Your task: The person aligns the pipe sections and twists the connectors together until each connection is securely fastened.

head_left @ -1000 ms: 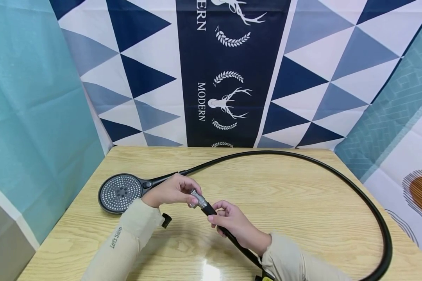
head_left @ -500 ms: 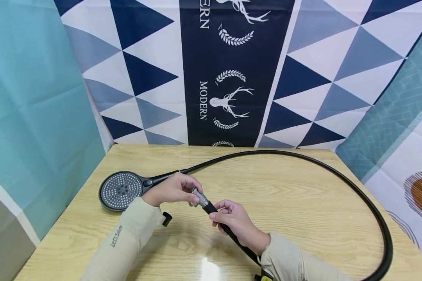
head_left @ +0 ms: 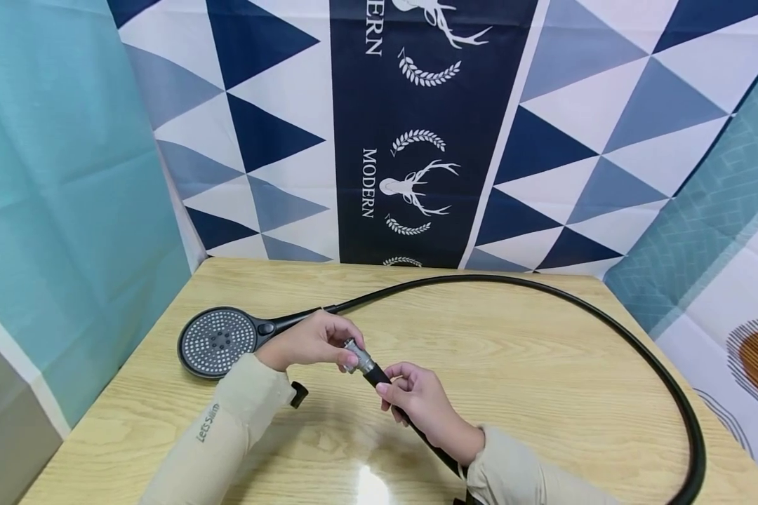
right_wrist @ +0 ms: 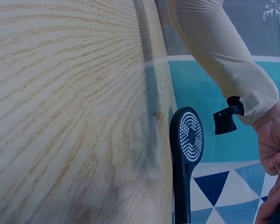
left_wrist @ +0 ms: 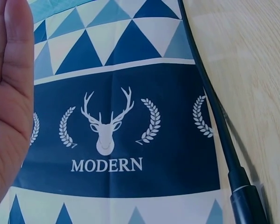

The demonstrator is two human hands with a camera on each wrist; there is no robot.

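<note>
My left hand (head_left: pixel 316 342) pinches a silver metal connector (head_left: pixel 358 358) between thumb and fingers. The connector sits at the end of a black hose (head_left: pixel 424 438). Just below it, my right hand (head_left: pixel 426 407) grips the hose with thumb and curled fingers. In the left wrist view only part of the left hand (left_wrist: pixel 9 93) shows, at the left edge. Both hands meet near the right edge of the right wrist view, where the left hand (right_wrist: pixel 273 135) is at the connector. A black round shower head (head_left: pixel 220 342) lies on the table behind the left forearm.
From the shower head's handle (head_left: pixel 290 319) the hose curves across the back of the wooden table (head_left: pixel 512 351) and down its right side. A patterned cloth (head_left: pixel 404 140) hangs behind the table. A black wrist mount (head_left: pixel 300 394) protrudes from the left sleeve.
The hands and connector keep nearly the same place and hold. The head view has shifted slightly; the shower head lies still.
</note>
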